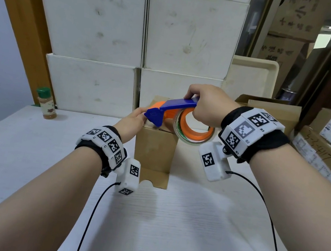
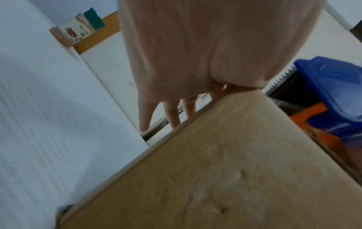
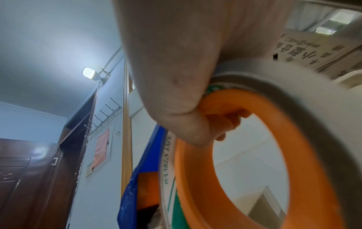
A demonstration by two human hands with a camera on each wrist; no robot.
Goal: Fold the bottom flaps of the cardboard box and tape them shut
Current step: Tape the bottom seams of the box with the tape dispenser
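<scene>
A small brown cardboard box [image 1: 153,151] stands upright on the white table [image 1: 28,159], with a notched flap hanging at its near bottom edge. A blue and orange tape dispenser [image 1: 175,108] carrying a clear tape roll [image 1: 188,138] hovers on the box's top. My right hand [image 1: 196,108] grips the dispenser, with fingers curled through the orange ring [image 3: 293,139]. My left hand [image 1: 139,115] rests on the box's top left corner beside the dispenser's blue nose. Its fingers [image 2: 172,114] hang straight down the box's [image 2: 215,170] far side, next to the serrated blade [image 2: 278,82].
A spice bottle [image 1: 46,104] with a green cap stands at the table's back left. Stacked white cartons [image 1: 109,32] form a wall behind the box. A cream tray [image 1: 252,78] and an open carton [image 1: 268,110] sit behind my right hand. Labelled cardboard boxes [image 1: 327,148] are piled at the right.
</scene>
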